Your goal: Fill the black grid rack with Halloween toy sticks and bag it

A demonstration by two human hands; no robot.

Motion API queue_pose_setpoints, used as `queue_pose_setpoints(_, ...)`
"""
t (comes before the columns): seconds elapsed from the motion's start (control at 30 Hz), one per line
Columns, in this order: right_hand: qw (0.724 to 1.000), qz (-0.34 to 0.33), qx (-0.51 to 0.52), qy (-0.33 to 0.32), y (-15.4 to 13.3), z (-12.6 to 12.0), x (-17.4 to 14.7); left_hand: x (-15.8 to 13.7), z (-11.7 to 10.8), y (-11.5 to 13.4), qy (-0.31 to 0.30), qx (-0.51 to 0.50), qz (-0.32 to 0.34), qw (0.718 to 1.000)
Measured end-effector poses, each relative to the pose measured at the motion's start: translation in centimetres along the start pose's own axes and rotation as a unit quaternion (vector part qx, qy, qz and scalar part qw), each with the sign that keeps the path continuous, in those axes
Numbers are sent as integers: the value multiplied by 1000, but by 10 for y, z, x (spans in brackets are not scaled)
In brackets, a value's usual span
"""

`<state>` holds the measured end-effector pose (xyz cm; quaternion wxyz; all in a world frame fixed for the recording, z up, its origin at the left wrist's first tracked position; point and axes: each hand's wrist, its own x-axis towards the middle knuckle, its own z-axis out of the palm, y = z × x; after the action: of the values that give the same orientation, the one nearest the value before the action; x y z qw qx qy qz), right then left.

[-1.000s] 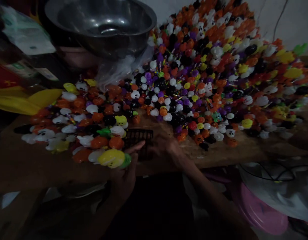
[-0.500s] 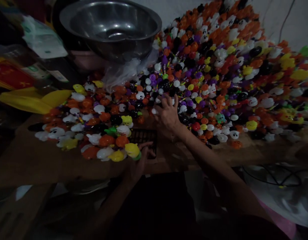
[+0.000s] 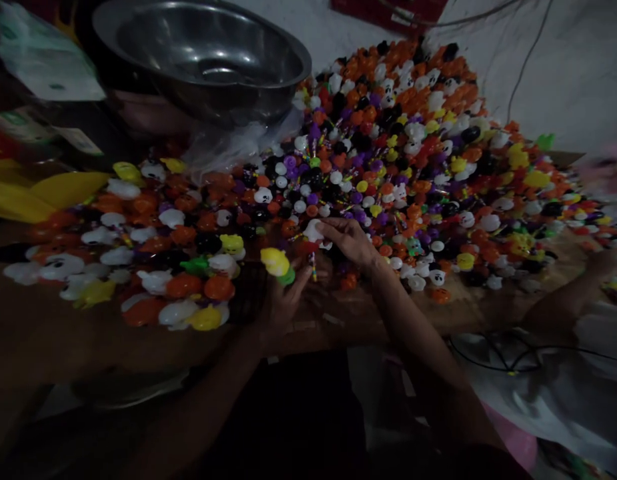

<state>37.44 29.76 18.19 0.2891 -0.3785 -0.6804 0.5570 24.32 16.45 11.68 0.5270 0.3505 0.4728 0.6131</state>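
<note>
My left hand [image 3: 284,299] is closed around a small toy with a yellow figure head [image 3: 275,261] and a green base, which sticks up above the fingers. Between the thumb and fingers of my right hand [image 3: 352,241] is a white-headed toy [image 3: 313,231]. Below that head are a red part and a thin tube of coloured bits [image 3: 314,267], close to my left fingertips; whether they touch it I cannot tell. Both hands are near each other over the wooden table [image 3: 368,317]. Partly hidden behind my left hand is a dark slotted tray [image 3: 248,290].
A large heap of similar toys [image 3: 418,153] rises against the wall on the right. More toys [image 3: 158,247] lie on the left. A steel basin [image 3: 203,100] stands behind, beside clear plastic film [image 3: 238,150]. Another person's arm [image 3: 573,290] reaches in at right.
My right hand has come back from the heap with the white-headed toy, towards my left hand. My left hand has risen with the yellow one. The view has turned right, bringing another person's arm in.
</note>
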Motion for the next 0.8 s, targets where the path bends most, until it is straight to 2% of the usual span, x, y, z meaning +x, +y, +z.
queue_pose_setpoints(0.1,1000,-4,10,2,1,13,-25,-6,0,1,-23,-10,-50,998)
queue_pose_setpoints(0.17,1000,-18,8,13,2,25,-45,-17,-8,-1,-14,-10,-74,997)
queue_pose_setpoints(0.33,992,-29,62,-103,15,72,-93,-60,-43,-4,16,-3,-121,992)
queue_pose_setpoints(0.4,986,-23,112,-118,17,93,-106,-75,-55,-4,9,-1,-140,990)
queue_pose_setpoints(0.5,989,-12,122,-83,16,113,-117,-90,-64,-3,-10,2,-165,986)
queue_pose_setpoints(0.63,997,-74,22,9,18,117,-120,-100,-65,-3,-30,26,-176,984)
queue_pose_setpoints(0.7,995,-93,-10,47,23,116,-119,-106,-63,-2,-13,44,-164,985)
queue_pose_setpoints(0.8,995,-62,7,80,33,115,-117,-119,-65,1,40,71,-142,986)
